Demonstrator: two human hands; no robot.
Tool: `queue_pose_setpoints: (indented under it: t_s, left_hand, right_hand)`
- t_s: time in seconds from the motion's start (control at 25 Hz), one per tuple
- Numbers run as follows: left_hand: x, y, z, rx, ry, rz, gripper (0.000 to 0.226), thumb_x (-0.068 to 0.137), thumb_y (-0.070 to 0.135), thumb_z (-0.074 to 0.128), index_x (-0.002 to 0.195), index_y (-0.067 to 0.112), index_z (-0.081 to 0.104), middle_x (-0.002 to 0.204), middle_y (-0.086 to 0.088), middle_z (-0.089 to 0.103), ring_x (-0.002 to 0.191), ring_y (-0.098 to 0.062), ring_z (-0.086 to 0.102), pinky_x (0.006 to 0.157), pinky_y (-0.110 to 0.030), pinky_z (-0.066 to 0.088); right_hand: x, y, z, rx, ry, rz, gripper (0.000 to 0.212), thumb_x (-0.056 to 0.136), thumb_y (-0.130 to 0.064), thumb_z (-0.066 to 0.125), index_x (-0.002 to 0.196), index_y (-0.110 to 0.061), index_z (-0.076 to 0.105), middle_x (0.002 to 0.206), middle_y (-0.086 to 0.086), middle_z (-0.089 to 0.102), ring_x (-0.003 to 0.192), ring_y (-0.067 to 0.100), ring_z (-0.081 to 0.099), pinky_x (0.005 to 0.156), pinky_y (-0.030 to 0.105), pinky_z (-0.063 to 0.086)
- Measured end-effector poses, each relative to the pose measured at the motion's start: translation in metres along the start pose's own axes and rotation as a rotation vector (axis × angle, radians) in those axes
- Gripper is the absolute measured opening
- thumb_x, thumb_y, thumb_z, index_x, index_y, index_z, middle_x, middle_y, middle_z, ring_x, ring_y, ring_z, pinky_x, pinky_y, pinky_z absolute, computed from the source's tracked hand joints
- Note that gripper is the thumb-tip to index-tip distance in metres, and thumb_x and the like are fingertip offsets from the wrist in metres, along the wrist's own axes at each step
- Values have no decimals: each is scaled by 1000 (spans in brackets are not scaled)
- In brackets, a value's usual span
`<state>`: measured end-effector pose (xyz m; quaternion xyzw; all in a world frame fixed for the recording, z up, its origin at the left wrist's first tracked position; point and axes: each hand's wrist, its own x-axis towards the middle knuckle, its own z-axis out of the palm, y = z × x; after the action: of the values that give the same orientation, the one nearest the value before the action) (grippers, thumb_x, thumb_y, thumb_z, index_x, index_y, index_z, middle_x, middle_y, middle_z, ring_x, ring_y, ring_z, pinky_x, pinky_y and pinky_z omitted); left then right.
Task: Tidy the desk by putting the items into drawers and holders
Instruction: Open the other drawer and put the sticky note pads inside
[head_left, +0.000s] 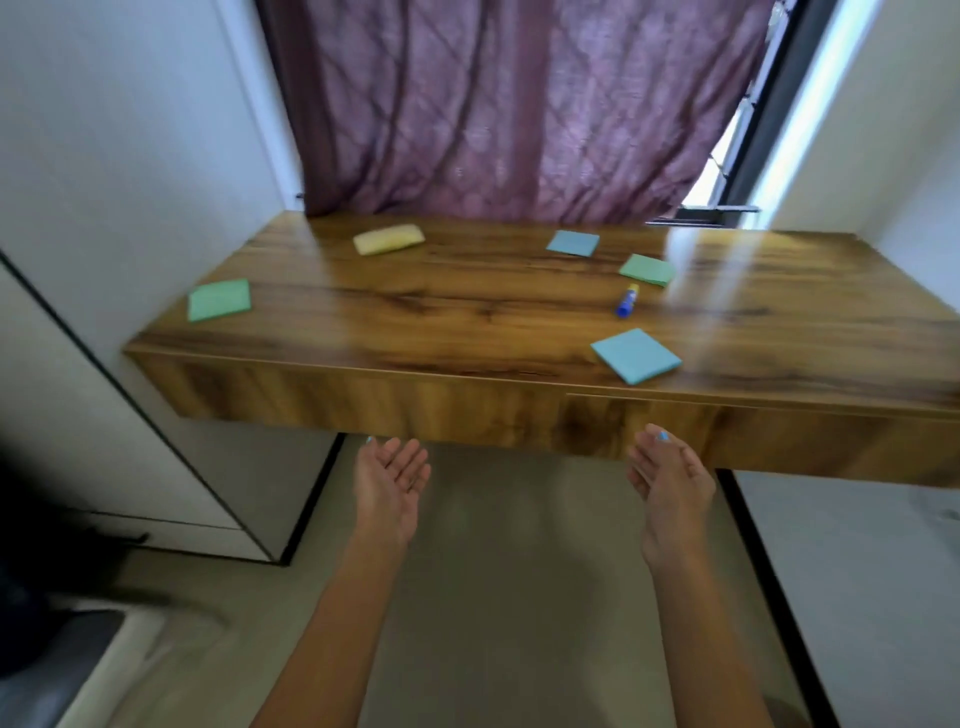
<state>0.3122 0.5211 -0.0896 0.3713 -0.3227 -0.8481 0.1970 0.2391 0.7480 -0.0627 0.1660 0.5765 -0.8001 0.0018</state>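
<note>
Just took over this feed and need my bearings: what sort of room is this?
Probably a bedroom or home study. A wall-mounted wood-grain desk sits in an alcove under a window hung with a purple patterned curtain, and pastel sticky-note pads, such as the blue one, lie scattered on it. Both hands are empty.

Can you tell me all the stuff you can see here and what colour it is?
Blue pads: 2, one near the front edge, one at the back.
Green pads: 2, one at the left end, one right of middle.
Yellow pad: 1, back left.
Glue stick: 1, blue, between the right-hand pads.
Desk: 1, brown wood.
Curtain: 1, purple, behind the desk.
Left hand: empty, below the desk front.
Right hand: empty, by the desk front.
</note>
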Motion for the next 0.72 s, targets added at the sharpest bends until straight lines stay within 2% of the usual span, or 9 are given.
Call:
queue_pose_setpoints:
  t_s: [0.16, 0.24, 0.44, 0.56, 0.64, 0.72]
  left_hand:
    - [26, 66, -74, -53, 31, -22, 56, 100, 39, 30, 140, 0, 35, 138, -21, 48, 124, -32, 48, 97, -36, 41]
    - [39, 87, -101, -90, 41, -50, 60, 99, 43, 30, 141, 0, 33, 139, -21, 46, 127, -33, 46, 102, -37, 39]
    - [74, 112, -144, -253, 121, -179, 73, 94, 56, 30, 141, 0, 32, 141, -21, 45, 129, -33, 45, 108, -39, 35]
    - [101, 112, -159, -317, 186, -253, 82, 90, 63, 30, 142, 0, 32, 141, -20, 44, 129, -32, 44, 107, -39, 34]
    - [121, 111, -162, -342, 218, -290, 89, 86, 68, 30, 144, 0, 30, 144, -20, 40, 133, -32, 39, 112, -39, 30]
    - [145, 113, -161, -368, 238, -306, 96, 83, 72, 29, 145, 0, 26, 148, -20, 34, 137, -32, 34, 116, -40, 25]
  right_hand:
    - [-33, 51, 75, 15, -35, 72, 15, 94, -14, 51, 100, -11, 64, 88, 1, 65, 79, 10, 61, 68, 23, 44]
    - [-45, 77, 105, 15, -51, 124, 17, 97, -15, 47, 104, -10, 62, 94, 5, 65, 76, 11, 61, 66, 23, 43]
    - [-51, 132, 158, -31, -94, 260, 30, 98, -15, 44, 120, 3, 55, 113, 21, 61, 67, 10, 60, 62, 21, 44]
    - [-41, 155, 180, -20, -115, 362, 34, 101, -26, 37, 119, -2, 52, 130, 23, 55, 86, 22, 60, 70, 25, 46]
    - [-31, 167, 190, 20, -91, 455, 49, 101, -39, 30, 128, -2, 47, 137, 20, 50, 110, 28, 56, 91, 30, 46]
    - [-16, 176, 200, 91, -50, 548, 64, 99, -49, 26, 136, 1, 40, 139, 19, 48, 122, 29, 50, 103, 33, 39]
